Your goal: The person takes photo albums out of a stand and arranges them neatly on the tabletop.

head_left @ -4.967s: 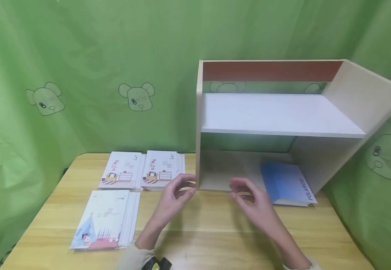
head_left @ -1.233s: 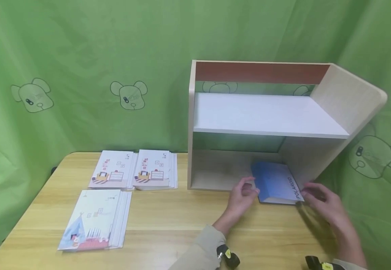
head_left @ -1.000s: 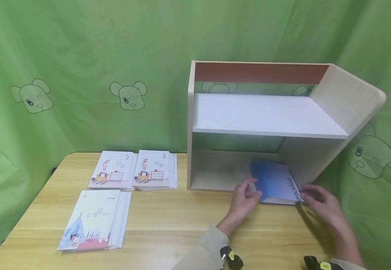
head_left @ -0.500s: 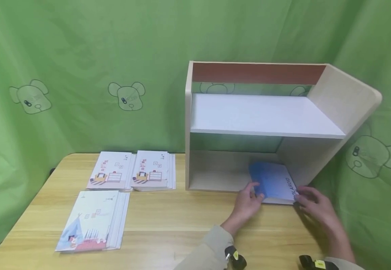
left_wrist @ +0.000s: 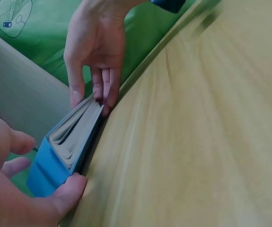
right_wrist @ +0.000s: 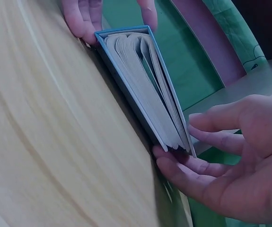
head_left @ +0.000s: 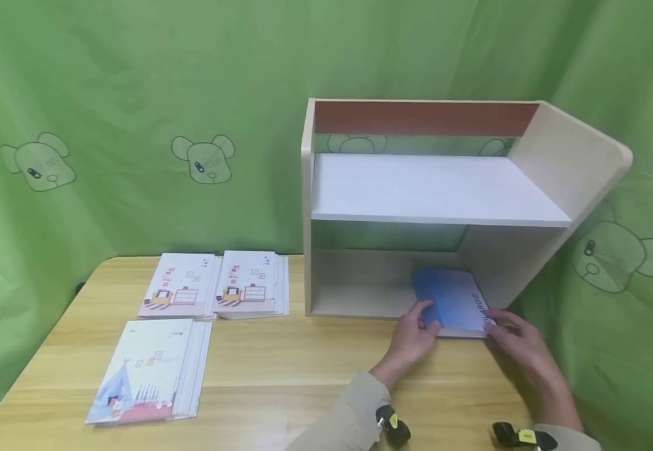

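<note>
A thick blue hardcover book (head_left: 453, 300) lies at the right of the bookshelf's lower level, its near end over the front edge. POLAROID is lettered along the right side of its cover. My left hand (head_left: 411, 338) grips the spine side at the near corner, its thumb (left_wrist: 72, 189) at the edge of one cover. At the opposite side, my right hand (head_left: 521, 341) holds the open edge between thumb and fingers, some of them (right_wrist: 188, 175) under the lower cover. Both wrist views show the page block (right_wrist: 138, 80) with its pages slightly fanned.
The wooden bookshelf (head_left: 308, 238) has a white upper board (head_left: 433, 188) above the hands. On the table (head_left: 259, 376) at left lie illustrated white books: two at the back, a left one (head_left: 177, 285) and a right one (head_left: 247, 282), and one nearer (head_left: 140, 369). A green curtain (head_left: 135, 81) hangs behind.
From hovering before the shelf, both hands have moved right to the blue book. They have closed in on its two sides and now hold it. The view has shifted slightly.
</note>
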`<state>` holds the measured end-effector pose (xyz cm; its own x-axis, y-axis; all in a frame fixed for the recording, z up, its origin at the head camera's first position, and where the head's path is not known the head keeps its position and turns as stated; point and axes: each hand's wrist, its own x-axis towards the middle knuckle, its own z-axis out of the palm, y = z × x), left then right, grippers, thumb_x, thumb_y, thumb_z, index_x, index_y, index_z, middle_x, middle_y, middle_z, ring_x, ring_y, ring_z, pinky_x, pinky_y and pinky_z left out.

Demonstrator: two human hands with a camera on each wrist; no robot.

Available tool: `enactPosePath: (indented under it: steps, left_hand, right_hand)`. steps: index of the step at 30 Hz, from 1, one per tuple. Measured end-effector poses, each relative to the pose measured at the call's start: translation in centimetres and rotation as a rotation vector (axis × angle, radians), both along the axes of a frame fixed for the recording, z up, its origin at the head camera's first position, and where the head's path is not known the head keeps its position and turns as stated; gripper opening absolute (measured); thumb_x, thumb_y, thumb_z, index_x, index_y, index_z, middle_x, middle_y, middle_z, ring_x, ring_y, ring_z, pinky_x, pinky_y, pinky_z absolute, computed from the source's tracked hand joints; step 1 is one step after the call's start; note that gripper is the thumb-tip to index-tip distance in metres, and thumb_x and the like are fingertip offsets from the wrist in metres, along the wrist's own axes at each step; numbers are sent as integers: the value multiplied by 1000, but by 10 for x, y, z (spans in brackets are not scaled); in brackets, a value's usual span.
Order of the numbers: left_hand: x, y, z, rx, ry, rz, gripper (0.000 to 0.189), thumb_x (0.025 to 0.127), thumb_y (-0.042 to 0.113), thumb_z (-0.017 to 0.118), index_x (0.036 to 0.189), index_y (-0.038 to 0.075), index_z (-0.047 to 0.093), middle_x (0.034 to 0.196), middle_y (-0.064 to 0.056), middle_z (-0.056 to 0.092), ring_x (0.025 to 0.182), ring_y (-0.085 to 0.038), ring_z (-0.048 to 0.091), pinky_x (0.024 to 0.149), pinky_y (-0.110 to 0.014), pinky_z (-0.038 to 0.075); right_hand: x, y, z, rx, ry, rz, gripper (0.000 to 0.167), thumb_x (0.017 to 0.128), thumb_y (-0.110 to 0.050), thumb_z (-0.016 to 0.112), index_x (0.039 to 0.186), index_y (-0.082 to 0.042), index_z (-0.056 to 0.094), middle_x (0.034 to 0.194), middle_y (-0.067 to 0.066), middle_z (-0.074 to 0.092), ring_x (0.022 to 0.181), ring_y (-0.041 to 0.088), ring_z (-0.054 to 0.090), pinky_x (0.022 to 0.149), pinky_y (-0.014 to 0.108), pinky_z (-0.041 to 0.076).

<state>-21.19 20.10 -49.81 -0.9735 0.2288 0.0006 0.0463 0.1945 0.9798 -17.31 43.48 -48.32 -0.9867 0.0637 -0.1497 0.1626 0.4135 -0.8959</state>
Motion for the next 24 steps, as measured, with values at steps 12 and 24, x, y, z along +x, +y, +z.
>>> enactPosePath:
  steps: [12, 24]
  left_hand:
    - [0, 0, -1, -16, 49, -32, 53, 94, 12, 70, 145, 15, 57, 53, 10, 32, 42, -3, 28, 35, -15, 21]
    - [3, -6, -2, -50, 5, -58, 53, 94, 22, 71, 145, 29, 57, 97, -4, 52, 72, -8, 45, 58, -21, 43]
  right_hand:
    - [-2, 5, -1, 25, 26, 20, 57, 104, -21, 61, 147, 7, 38, 110, 14, 65, 91, 23, 68, 83, 26, 59]
    - [1, 5, 1, 87, -10, 107, 63, 106, -27, 57, 155, 3, 30, 132, 32, 51, 101, 27, 67, 99, 49, 52]
